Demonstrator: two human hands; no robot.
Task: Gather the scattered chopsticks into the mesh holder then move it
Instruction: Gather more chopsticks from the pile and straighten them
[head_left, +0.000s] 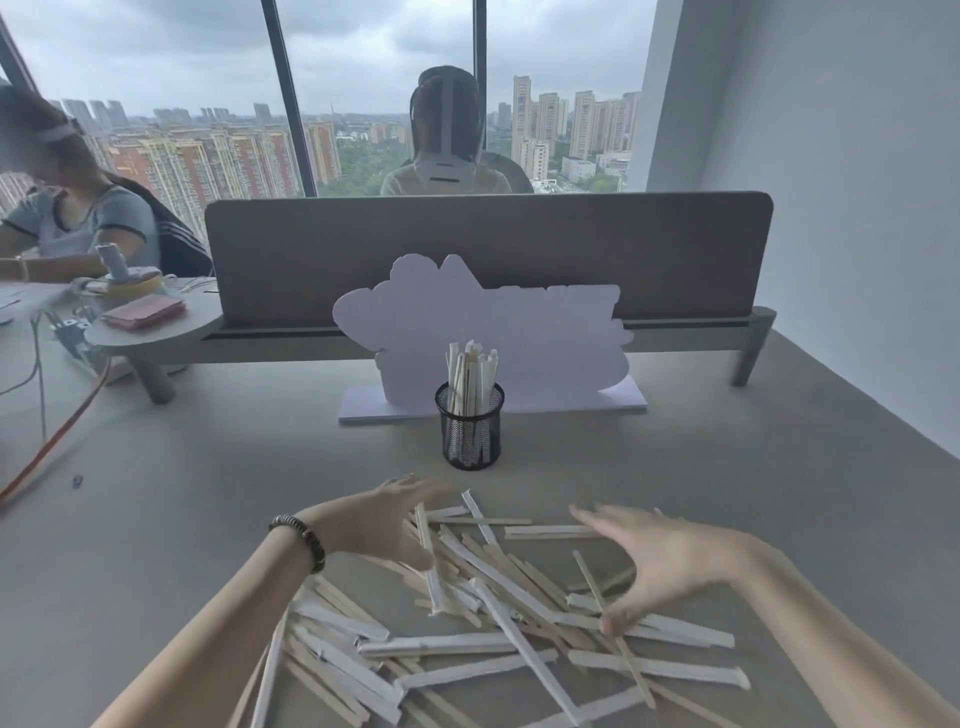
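chopsticks (498, 613): big loose pile, lower middle of the frame, lying crisscrossed on the grey counter (182, 519); some bare wood, some in white paper sleeves

mesh holder (469, 427): black wire cup, standing upright at centre frame just beyond the pile, already carrying a bunch of sticks poking out the top

handling guess: light, stiff, thin sticks; probably roll and skid easily on that smooth top, and the paper sleeves look slippery against each other. Not fragile, just annoying to corral

where to grab: best bet is sweeping a handful parallel first, then pinching the bundle around the middle so the ends don't fan out; single sticks lying across the heap come first

left hand (387, 522): left of centre, at the top-left edge of the pile, fingers curled, thumb and fingers seemingly closed on one white-sleeved stick that hangs down from the grip; a bit blurred, so not fully certain of the pinch

right hand (660, 561): right of centre, over the right side of the pile, fingers spread wide and mostly straight, thumb tip down on or just at a stick; nothing held

holder handling: rigid mesh, light but top-heavy once full, so probably worth gripping round the wall low down when moving it

progress guess: early-to-middle, most sticks still out on the counter
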